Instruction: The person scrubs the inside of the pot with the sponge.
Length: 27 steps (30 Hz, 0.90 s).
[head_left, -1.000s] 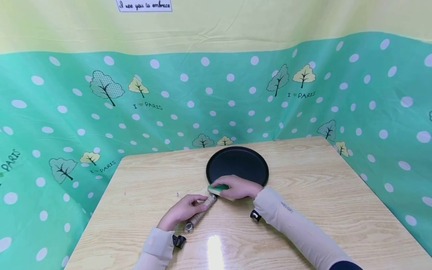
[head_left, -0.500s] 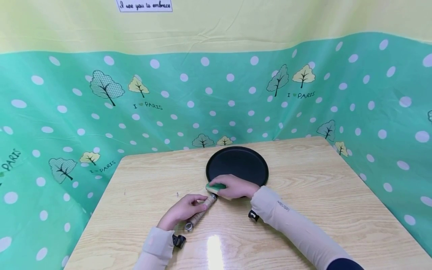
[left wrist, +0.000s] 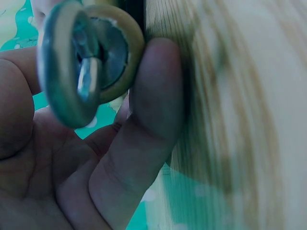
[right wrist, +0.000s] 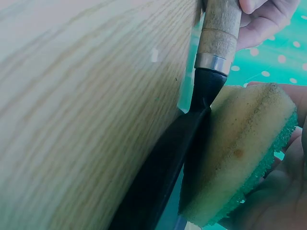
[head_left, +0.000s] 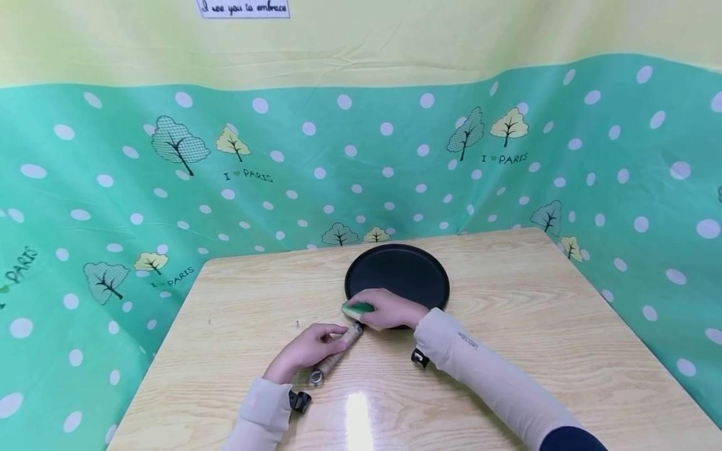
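A round black frying pan (head_left: 397, 272) lies on the table, its wooden handle (head_left: 327, 364) pointing toward the near left. My left hand (head_left: 307, 346) grips that handle; the left wrist view has the metal hanging ring (left wrist: 50, 72) at its end, with thumb and fingers around the wood. In my right hand (head_left: 392, 311) is a sponge (right wrist: 249, 148), yellow with a green scouring side. The sponge's yellow side faces the pan, right at the rim near the handle joint. A metal collar (right wrist: 212, 63) joins the wood to the black neck. Part of the pan's near rim is hidden by the right hand.
The pale wood-grain table (head_left: 507, 326) stretches to both sides of the pan. A tiny object (head_left: 297, 324) lies left of the handle. Behind stands a green and yellow dotted curtain (head_left: 316, 150) along the table's far edge.
The right hand has shifted slightly left and away along the pan's rim with the sponge. The left hand, handle and pan have stayed in place.
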Each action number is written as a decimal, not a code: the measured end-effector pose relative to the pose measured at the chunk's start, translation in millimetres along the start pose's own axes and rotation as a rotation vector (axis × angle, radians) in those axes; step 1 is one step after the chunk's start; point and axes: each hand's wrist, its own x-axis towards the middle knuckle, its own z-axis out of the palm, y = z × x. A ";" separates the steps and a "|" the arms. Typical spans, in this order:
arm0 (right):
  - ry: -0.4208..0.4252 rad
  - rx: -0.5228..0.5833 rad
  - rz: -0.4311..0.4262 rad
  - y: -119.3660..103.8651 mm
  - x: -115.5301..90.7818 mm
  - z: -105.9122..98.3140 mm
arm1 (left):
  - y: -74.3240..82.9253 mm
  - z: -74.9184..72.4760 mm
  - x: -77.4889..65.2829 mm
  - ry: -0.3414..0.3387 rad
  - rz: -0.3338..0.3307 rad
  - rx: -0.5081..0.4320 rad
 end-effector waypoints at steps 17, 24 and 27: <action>0.009 0.022 0.021 -2.7 9.0 -2.6 | 1.6 0.5 -0.4 0.002 -0.002 0.005; 0.006 0.012 0.016 -2.6 11.8 -3.1 | 1.5 0.6 -1.2 0.004 -0.004 0.007; 0.007 0.006 0.016 -2.1 13.5 -3.5 | 0.6 0.4 -0.9 0.003 -0.004 0.006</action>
